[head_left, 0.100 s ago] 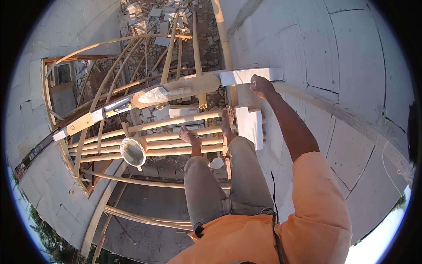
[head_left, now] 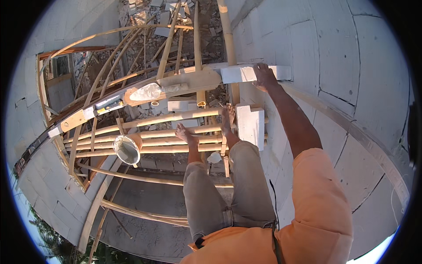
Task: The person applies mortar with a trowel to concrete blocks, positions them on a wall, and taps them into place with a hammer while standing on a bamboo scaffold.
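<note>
My right hand (head_left: 266, 78) lies on a white block (head_left: 237, 74) set on top of the wall, close to the taller wall at the right. Its fingers are stretched across the block's top toward the far edge. Left of the block, a wooden board (head_left: 198, 84) runs along the wall top. On this board rests a trowel (head_left: 147, 92), its pale blade coated with what looks like mortar. Farther left lies a tool resembling a spirit level (head_left: 110, 104). My left hand is out of the picture.
My bare feet stand on bamboo poles (head_left: 176, 133). A mortar-smeared bucket (head_left: 127, 149) sits on these poles at the left; another white block (head_left: 249, 128) is beside my right foot. Upright bamboo (head_left: 201, 53) crosses the wall line. Rubble (head_left: 136, 39) covers the ground below. A block wall (head_left: 334, 57) rises at the right.
My right hand has gone from a curled posture at the block's near side to fingers laid over its top. The view has shifted slightly.
</note>
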`<state>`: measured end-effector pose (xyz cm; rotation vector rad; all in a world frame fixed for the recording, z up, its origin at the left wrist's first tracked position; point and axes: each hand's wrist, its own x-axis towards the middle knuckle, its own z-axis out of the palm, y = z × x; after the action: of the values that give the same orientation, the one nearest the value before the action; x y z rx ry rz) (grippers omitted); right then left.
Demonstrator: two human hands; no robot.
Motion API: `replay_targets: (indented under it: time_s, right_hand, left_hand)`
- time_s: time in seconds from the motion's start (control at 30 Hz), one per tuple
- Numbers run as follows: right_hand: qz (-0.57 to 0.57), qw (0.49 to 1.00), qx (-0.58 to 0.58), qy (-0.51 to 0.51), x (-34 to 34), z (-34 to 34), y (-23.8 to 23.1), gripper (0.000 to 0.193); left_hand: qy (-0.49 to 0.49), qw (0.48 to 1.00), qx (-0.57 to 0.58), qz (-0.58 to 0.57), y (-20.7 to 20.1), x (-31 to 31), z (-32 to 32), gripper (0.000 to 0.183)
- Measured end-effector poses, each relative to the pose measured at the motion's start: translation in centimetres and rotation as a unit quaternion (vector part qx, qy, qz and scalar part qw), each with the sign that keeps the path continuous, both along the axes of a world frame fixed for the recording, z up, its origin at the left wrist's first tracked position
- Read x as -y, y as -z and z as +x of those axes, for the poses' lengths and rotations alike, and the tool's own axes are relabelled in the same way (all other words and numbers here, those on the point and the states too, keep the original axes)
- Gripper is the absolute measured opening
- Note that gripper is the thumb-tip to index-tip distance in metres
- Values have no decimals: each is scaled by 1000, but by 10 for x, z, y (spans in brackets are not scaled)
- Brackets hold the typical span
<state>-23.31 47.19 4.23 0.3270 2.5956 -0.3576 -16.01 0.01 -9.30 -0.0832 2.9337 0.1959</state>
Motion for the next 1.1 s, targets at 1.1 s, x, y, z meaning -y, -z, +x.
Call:
replay_targets:
  time_s: [1.1]
  right_hand:
    - [116, 976, 65, -173, -111, 68, 106, 87]
  left_hand:
    - [-275, 919, 158, 234, 68, -137, 104, 47]
